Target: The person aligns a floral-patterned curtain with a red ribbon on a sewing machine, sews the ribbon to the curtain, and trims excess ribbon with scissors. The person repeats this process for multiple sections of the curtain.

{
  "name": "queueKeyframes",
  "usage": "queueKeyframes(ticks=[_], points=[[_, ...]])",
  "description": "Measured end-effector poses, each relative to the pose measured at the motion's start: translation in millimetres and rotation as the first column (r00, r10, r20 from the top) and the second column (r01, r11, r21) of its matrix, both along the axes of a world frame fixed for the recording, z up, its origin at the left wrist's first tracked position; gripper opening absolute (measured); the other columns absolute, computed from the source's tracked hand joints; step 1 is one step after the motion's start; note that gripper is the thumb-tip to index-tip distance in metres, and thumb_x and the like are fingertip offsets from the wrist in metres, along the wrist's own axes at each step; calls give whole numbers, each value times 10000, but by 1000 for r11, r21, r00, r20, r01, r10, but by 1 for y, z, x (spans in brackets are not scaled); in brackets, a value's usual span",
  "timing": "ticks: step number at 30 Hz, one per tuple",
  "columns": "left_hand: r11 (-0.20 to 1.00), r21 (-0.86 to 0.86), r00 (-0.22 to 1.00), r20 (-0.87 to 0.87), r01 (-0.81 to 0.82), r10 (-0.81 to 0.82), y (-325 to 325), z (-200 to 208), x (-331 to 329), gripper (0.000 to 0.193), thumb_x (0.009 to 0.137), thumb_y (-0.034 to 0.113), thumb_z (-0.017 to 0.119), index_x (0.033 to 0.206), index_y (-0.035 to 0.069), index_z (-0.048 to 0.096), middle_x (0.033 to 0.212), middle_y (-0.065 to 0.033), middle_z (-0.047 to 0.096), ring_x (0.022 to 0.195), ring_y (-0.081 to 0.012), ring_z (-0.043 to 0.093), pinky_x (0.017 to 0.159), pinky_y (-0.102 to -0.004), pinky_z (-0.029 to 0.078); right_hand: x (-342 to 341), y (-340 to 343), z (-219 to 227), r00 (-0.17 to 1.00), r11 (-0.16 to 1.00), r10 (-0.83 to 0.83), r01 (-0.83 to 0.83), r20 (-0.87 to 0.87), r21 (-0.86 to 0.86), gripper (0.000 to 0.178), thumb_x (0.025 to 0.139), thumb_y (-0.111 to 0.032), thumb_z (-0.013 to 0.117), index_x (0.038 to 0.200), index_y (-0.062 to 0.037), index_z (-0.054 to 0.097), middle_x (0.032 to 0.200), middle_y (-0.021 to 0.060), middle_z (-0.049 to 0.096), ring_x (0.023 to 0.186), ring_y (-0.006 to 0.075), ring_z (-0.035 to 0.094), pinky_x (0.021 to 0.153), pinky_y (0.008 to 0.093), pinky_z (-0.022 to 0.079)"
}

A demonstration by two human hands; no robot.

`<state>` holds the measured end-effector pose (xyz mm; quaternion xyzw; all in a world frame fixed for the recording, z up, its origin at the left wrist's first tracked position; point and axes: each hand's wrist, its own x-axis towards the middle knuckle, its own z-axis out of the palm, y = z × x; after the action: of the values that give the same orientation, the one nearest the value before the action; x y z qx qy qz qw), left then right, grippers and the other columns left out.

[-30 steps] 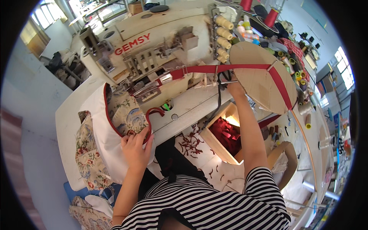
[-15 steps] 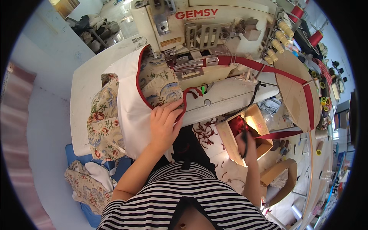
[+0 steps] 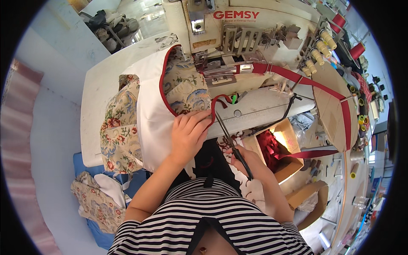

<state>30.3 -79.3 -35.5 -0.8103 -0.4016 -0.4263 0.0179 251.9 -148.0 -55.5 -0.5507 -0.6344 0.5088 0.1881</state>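
A floral and white fabric piece, its curved edge bound in red, lies over the left part of the sewing machine table. My left hand grips its near right corner, fingers laid over the red-bound edge and the thumb mostly hidden. From that corner a loose tail of red binding curls up toward the machine. My right hand holds black-handled scissors, long blades angled up and left, tips close beside the red tail. Whether the blades touch it I cannot tell.
Behind the fabric stands the white sewing machine, with thread cones on its right. Red binding tape runs from it round a cardboard piece into an open box. More floral fabric lies on something blue at left.
My right hand has swung left from over the open box, bringing the scissors to the fabric corner. My left hand keeps its hold on the fabric. The whole view has shifted slightly.
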Motion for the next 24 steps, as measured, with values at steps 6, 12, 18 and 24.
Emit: queueKeyframes(ticks=[6,12,18,24], points=[[1000,-1,1000,4,8,-8,-1,-1,-1,278,675,-2,666,935,60,590,1110,-35,634,947,-232,581,791,-342,405,2,12,9,988,988,-71,51,134,145,318,798,-225,620,1075,-80,562,772,116,631,721,260,634,664,345,478],[1000,3,1000,-14,19,-19,-1,-1,0,288,660,0,665,931,62,590,1113,-31,635,956,-227,582,789,-338,404,-17,28,14,957,925,-106,-5,271,380,416,759,-233,681,1077,-38,498,769,135,629,708,310,628,633,396,479],[1000,-1,999,-29,17,-17,-1,-1,0,291,650,4,665,925,66,589,1109,-21,636,966,-220,582,791,-337,401,-19,30,6,913,857,-200,-13,356,515,368,761,-268,678,992,-43,499,758,108,639,648,313,624,595,405,475],[1000,7,998,-52,17,-17,1,-3,-1,284,652,11,663,921,69,589,1106,-13,635,968,-219,579,793,-340,401,-18,29,14,929,905,-216,74,302,420,315,748,-284,694,867,-47,524,739,107,643,635,320,622,602,409,477]])
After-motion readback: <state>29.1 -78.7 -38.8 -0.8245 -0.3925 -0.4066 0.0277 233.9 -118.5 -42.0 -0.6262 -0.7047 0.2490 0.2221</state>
